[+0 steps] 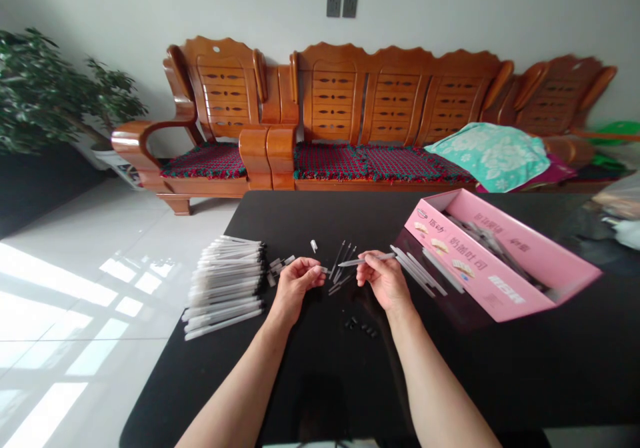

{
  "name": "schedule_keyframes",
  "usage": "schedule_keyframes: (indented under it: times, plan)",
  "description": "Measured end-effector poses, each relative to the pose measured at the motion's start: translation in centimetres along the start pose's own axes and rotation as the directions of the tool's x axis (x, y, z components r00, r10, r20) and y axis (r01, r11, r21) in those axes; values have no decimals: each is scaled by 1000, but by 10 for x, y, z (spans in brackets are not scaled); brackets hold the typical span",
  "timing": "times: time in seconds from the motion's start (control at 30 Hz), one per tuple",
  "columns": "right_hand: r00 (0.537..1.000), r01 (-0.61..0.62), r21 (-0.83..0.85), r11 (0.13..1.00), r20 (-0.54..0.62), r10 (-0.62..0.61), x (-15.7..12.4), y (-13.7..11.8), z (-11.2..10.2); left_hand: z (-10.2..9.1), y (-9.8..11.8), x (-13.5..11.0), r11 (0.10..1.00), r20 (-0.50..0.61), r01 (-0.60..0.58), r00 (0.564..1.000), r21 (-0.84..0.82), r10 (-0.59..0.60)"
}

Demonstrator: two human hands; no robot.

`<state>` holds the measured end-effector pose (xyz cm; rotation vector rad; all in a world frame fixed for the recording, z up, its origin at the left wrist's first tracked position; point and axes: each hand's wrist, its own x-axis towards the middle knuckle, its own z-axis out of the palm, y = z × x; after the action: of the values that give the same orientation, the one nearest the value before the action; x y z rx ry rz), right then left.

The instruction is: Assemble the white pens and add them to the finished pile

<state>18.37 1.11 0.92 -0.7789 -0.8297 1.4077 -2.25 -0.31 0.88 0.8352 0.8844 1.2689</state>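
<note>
My right hand [381, 280] pinches a pen [356, 261], its tip pointing left toward my other hand. Between the fingers of my left hand [297, 281] is a small clear pen cap [324, 270]. Several thin pen refills [338, 261] lie on the black table between the two hands. More clear caps [274, 271] rest beside my left hand, and a single cap [313, 245] lies farther off. Small black plugs [361, 327] are scattered nearer to me. To the right of my right hand lie several pale pen barrels [417, 271].
A large stack of white pens [227, 288] covers the left of the black table [310, 368]. On the right stands a pink box [493, 268] with more pen parts inside. Wooden seats [340, 101] with a turquoise cushion [495, 155] line the wall behind.
</note>
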Motion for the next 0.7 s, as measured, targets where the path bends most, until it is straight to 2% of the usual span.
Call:
schedule_keyframes:
  times: [0.17, 0.4, 0.53, 0.7]
  plan:
    - [998, -43, -52, 998, 41, 45, -2, 0, 4, 4, -4, -2, 998, 31, 53, 998, -16, -53]
    - [995, -62, -101, 993, 67, 69, -1, 2, 4, 7, -4, -3, 998, 37, 67, 997, -5, -67]
    - [993, -72, -115, 991, 81, 81, -1, 4, 4, 9, -7, -4, 990, 72, 63, 995, 123, -72]
    - [993, -85, -126, 988, 67, 94, -1, 4, 5, 10, -12, -4, 919, 103, -42, 995, 392, 1]
